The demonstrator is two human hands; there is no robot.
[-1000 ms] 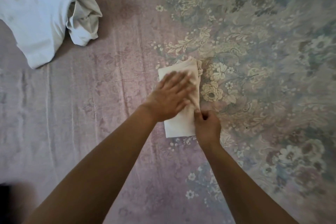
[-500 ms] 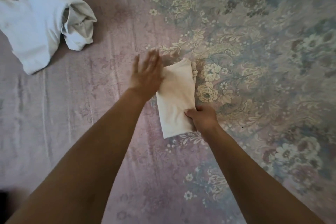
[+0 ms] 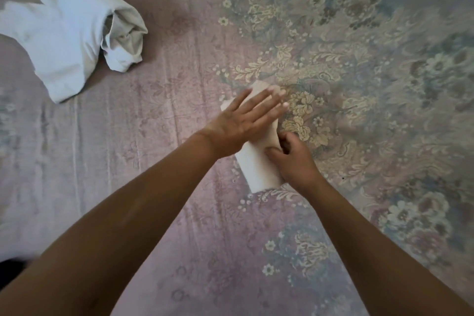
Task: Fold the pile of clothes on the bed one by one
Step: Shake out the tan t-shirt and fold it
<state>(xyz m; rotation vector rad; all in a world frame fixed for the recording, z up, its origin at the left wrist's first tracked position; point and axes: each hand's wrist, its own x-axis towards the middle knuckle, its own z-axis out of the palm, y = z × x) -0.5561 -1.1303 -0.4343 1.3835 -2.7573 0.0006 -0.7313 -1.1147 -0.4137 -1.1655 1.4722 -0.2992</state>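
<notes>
cream folded cloth (image 3: 259,169); pink floral bedspread (image 3: 154,136)

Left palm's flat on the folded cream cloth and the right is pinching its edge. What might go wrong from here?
1. The folded cream cloth is small and layered; if the left hand sweeps while the right hand lets go, the layers may slide apart.
2. The floral bedspread already shows creases; pressure could bunch it and skew the fold.
3. The crumpled white garment is still unfolded.

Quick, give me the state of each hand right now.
Left hand: open, fingers straight, pressing flat on the folded cloth.
Right hand: closed, gripping the cloth's right edge with thumb on top.
</notes>
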